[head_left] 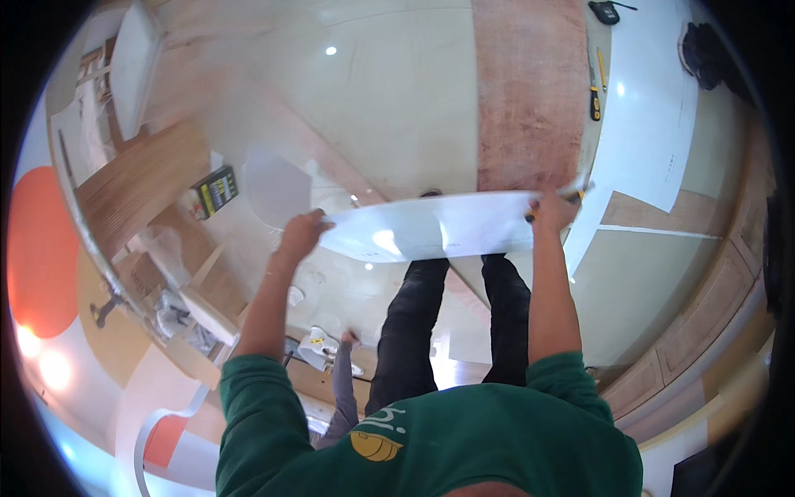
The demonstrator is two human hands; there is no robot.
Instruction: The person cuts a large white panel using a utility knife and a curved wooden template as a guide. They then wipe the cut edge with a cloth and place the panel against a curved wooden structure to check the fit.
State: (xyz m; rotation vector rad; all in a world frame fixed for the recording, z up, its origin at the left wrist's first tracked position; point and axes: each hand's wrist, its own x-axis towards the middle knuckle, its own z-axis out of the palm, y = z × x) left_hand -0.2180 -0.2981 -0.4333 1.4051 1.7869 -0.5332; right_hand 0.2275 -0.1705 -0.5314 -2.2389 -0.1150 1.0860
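Note:
A white panel (422,222) stretches across in front of my legs, held at both ends. My left hand (306,228) is closed on its left end. My right hand (548,211) is closed at the right end, also holding a slim tool (573,195) with dark and yellow parts; exactly what it is I cannot make out. Beyond the panel, a long reddish-brown board (528,91) lies on the pale floor (389,99). To its right are a yellow-and-black handled tool (595,102), a thin yellow item (602,70) and a long white sheet (647,99).
A black tape measure (604,12) and dark objects (704,50) lie at upper right. Wood-grain boards (141,182), a dark box (213,190) and packing fill the left. Wooden panelling (681,331) borders the right. Another person's grey-sleeved arm (342,381) shows behind, lower left of my legs.

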